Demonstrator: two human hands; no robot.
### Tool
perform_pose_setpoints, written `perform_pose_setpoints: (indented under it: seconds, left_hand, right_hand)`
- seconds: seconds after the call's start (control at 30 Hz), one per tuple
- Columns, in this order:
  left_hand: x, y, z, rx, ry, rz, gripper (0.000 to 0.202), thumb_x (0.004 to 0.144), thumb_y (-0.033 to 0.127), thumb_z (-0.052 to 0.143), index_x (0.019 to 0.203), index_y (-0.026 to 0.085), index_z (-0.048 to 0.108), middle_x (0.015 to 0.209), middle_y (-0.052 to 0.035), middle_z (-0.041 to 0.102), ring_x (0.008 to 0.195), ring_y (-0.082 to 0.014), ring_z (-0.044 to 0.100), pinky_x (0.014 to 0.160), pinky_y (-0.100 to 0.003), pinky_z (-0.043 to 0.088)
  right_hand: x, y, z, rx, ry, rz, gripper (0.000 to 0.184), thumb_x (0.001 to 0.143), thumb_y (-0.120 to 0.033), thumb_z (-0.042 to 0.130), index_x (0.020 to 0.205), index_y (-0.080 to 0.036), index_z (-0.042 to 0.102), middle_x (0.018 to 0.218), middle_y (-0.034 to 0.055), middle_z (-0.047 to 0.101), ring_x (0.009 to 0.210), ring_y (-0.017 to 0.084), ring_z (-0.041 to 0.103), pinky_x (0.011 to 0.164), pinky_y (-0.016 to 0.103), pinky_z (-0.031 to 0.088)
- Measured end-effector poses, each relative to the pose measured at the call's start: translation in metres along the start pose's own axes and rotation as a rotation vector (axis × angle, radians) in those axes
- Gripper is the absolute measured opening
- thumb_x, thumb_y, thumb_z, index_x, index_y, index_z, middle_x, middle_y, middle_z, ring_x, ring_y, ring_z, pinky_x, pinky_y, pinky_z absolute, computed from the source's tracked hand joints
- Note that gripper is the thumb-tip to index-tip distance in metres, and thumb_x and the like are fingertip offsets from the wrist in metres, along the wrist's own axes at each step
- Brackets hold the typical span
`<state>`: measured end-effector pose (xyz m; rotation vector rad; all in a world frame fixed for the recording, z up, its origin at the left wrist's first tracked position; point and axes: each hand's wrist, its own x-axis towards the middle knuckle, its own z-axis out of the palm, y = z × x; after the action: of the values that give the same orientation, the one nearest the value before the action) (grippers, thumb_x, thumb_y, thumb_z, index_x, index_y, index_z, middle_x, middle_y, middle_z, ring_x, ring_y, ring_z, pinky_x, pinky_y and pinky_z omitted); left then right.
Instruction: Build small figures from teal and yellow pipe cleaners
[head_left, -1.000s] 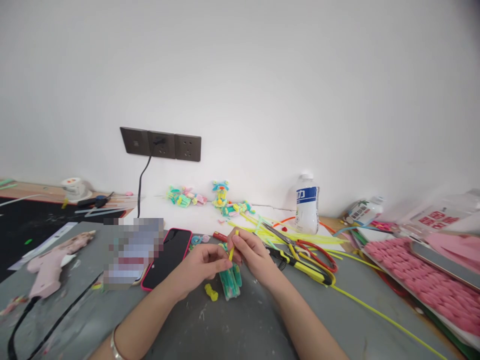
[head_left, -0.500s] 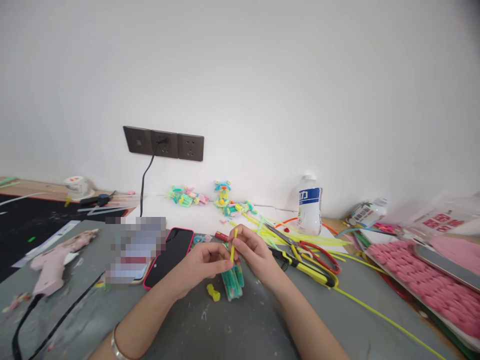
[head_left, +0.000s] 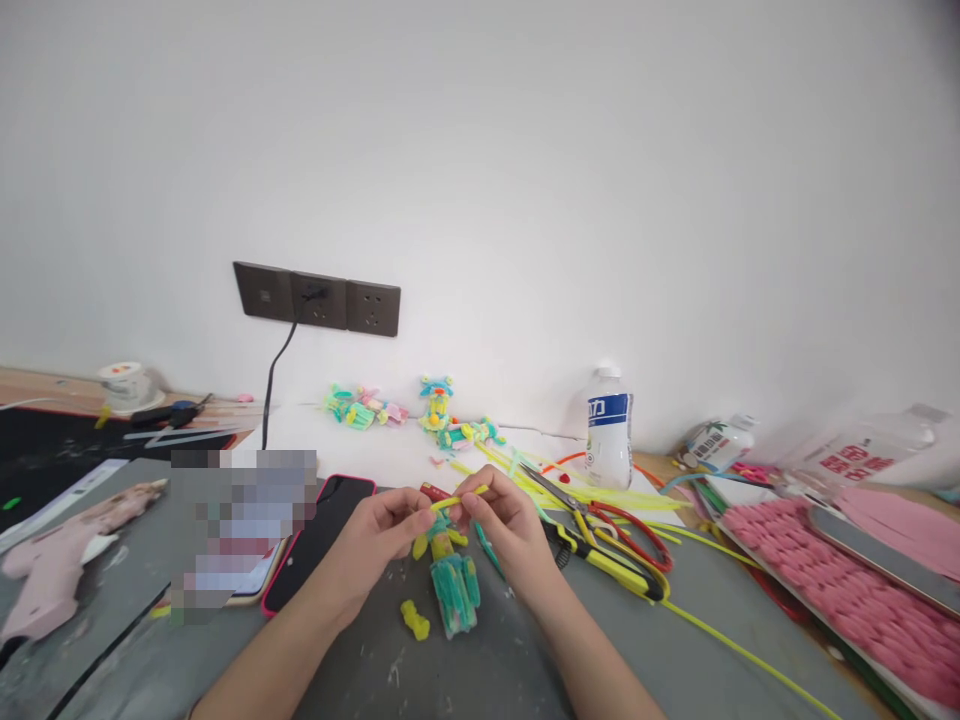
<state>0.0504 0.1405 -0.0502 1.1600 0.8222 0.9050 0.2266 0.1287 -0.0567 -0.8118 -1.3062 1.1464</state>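
Note:
A short yellow pipe cleaner (head_left: 448, 502) is pinched between my two hands, nearly level. My left hand (head_left: 390, 528) grips its left part with thumb and fingertips, and my right hand (head_left: 504, 518) grips the right part. Under my fingers on the grey mat lies a small figure (head_left: 453, 590) with a teal lower body and yellow parts above; my hands hide some of its top. Beside it, to the left, rests a small twisted yellow piece (head_left: 414, 620).
Left are a black phone (head_left: 319, 540), a blurred-out phone (head_left: 244, 540) and a pink glue gun (head_left: 67, 560) with cable. On the right lie scissors (head_left: 570, 500), yellow-handled pliers (head_left: 615, 565) and loose yellow stems. Finished-looking figures (head_left: 436, 405) and a bottle (head_left: 609, 430) stand behind.
The yellow pipe cleaner has turned from upright to nearly level between my fingers. More of the teal and yellow figure shows below my hands. The whole view has shifted slightly.

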Motion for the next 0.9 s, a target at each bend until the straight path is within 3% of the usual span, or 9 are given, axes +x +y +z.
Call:
perform_pose_setpoints:
  seconds: [0.13,0.3,0.47,0.57,0.73,0.9]
  left_hand:
    - [0.001,-0.001,0.000,-0.089,0.112,0.019,0.041,0.070,0.052,0.078,0.073,0.014,0.064,0.062,0.0057,0.041,0.055,-0.0072,0.024,0.051,-0.023,0.019]
    - [0.002,-0.002,0.005,-0.221,0.239,0.024,0.044,0.058,0.050,0.087,0.071,0.014,0.065,0.062,0.0061,0.044,0.053,-0.0056,0.024,0.048,-0.021,0.021]
    - [0.002,-0.005,0.010,-0.325,0.302,0.010,0.046,0.053,0.050,0.089,0.063,0.014,0.062,0.057,0.0066,0.042,0.054,-0.0062,0.027,0.048,-0.020,0.026]
    - [0.002,-0.004,0.008,-0.310,0.259,-0.006,0.043,0.056,0.048,0.088,0.063,0.014,0.062,0.058,0.0056,0.043,0.055,-0.0071,0.029,0.048,-0.020,0.026]
    - [0.001,0.000,0.002,-0.213,0.076,-0.088,0.038,0.064,0.047,0.085,0.076,0.014,0.070,0.063,0.0034,0.047,0.057,-0.0081,0.033,0.049,-0.020,0.025]
    - [-0.003,0.001,0.003,-0.144,-0.048,-0.141,0.044,0.070,0.055,0.077,0.079,0.013,0.069,0.062,0.0032,0.045,0.056,-0.0080,0.030,0.048,-0.021,0.019]
  right_hand:
    - [-0.005,-0.001,0.004,-0.120,-0.001,-0.081,0.021,0.092,-0.040,0.061,0.082,-0.021,0.059,0.072,0.0007,0.063,0.061,0.014,0.056,0.059,0.027,0.044]
    - [-0.010,0.002,0.009,-0.410,-0.019,-0.236,0.016,0.094,-0.027,0.057,0.080,-0.022,0.058,0.075,0.0030,0.063,0.072,0.018,0.058,0.070,0.031,0.044]
    - [-0.013,0.006,0.016,-0.534,-0.026,-0.303,0.010,0.092,-0.025,0.060,0.082,-0.023,0.060,0.078,0.0052,0.067,0.075,0.020,0.060,0.074,0.035,0.045]
    - [-0.011,0.004,0.015,-0.436,0.019,-0.243,0.013,0.092,-0.030,0.060,0.082,-0.023,0.061,0.076,0.0044,0.066,0.073,0.020,0.059,0.071,0.034,0.044]
    - [-0.003,0.004,0.003,-0.089,0.148,-0.057,0.026,0.092,-0.046,0.058,0.082,-0.022,0.058,0.070,0.0005,0.059,0.062,0.016,0.052,0.061,0.028,0.042]
    - [0.001,0.009,-0.008,0.029,0.011,0.002,0.032,0.095,-0.048,0.054,0.078,-0.022,0.054,0.065,-0.0026,0.050,0.060,0.014,0.047,0.059,0.027,0.039]
